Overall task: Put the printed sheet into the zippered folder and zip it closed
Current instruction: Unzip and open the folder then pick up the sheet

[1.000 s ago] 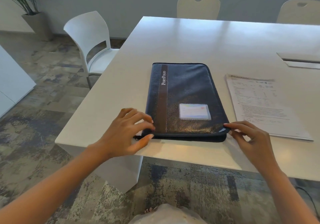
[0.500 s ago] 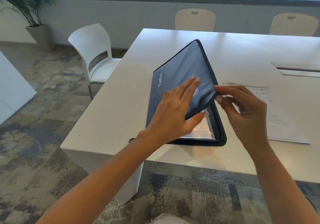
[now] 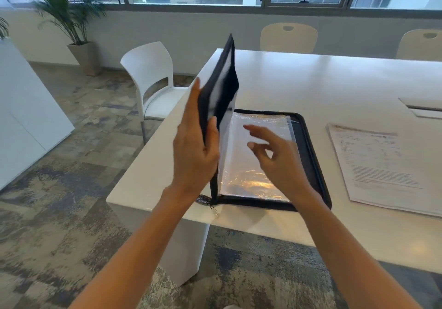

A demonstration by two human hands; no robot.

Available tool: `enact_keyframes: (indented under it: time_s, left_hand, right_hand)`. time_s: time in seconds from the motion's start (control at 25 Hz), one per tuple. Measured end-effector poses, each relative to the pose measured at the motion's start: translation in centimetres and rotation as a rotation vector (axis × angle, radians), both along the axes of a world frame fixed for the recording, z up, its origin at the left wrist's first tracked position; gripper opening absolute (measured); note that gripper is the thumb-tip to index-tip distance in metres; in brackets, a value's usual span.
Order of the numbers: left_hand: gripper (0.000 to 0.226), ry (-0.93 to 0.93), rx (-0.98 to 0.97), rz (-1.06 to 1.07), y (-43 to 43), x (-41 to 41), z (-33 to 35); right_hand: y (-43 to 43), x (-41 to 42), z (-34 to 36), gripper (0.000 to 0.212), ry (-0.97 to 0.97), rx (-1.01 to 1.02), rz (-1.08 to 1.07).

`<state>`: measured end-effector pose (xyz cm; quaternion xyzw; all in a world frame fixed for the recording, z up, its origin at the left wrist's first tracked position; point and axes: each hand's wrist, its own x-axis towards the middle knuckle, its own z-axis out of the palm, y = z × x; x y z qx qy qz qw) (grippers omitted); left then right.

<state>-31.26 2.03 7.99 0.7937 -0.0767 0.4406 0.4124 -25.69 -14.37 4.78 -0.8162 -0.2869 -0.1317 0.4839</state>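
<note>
Holding folder (image 3: 308, 146) cover upright w/ left hand (image 3: 195, 151), right hand (image 3: 279, 163) hovering

White chair (image 3: 153, 79) beside table (image 3: 334, 88); potted plant (image 3: 71, 21) behind.

Two bare forearms reach forward from below. The left hand (image 3: 195, 152) is upright, palm turned right, fingers (image 3: 196, 98) extended upward and thumb wrapped in a grip. The right hand (image 3: 278, 163) hovers loose, fingers (image 3: 257, 130) spread and slightly curled.
</note>
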Motion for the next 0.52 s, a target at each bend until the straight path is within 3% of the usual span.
enact_keyframes:
  time_s: [0.12,0.2,0.36,0.52]
  left_hand:
    - [0.062,-0.04,-0.064,0.118,2.5,-0.3,-0.7]
    - [0.061,-0.034,-0.131,0.19,4.4,-0.7,-1.5]
    - [0.059,0.076,-0.378,0.38,8.4,-1.7,-4.4]
    - [0.06,0.32,-0.425,0.604,11.6,-2.9,-7.6]
  right_hand:
    - [-0.9,1.3,-4.5,0.041,0.095,-0.332,-0.107]
    - [-1.5,1.7,-6.7,0.043,0.168,-0.43,-0.151]
    - [-2.2,1.9,-8.9,0.042,0.188,-0.444,-0.204]
    - [-2.0,1.7,-9.4,0.041,0.156,-0.437,-0.204]
